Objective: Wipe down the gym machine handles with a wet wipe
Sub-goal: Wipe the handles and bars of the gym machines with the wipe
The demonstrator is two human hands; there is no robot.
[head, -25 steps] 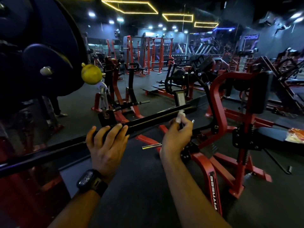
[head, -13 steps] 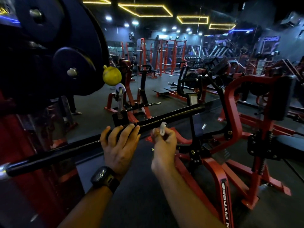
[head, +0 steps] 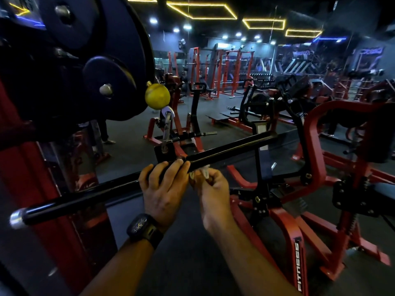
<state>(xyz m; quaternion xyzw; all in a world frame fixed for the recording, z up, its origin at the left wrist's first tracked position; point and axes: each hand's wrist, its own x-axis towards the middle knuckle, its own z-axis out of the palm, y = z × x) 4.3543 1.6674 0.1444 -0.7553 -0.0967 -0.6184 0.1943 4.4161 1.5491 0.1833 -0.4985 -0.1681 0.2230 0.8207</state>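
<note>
A long black bar handle with a silver end cap runs from lower left to upper right, hanging from a clip and a yellow ball. My left hand, with a black watch on the wrist, grips the bar near its middle. My right hand pinches a small white wet wipe just below the bar, right beside my left fingers. Whether the wipe touches the bar is unclear.
Large dark weight plates on a red frame loom at upper left. A red and black machine stands close on the right. More red racks fill the dark gym floor behind.
My right hand has brought the wipe leftward along the bar until it sits next to my left hand. The view has shifted closer to the bar and plates.
</note>
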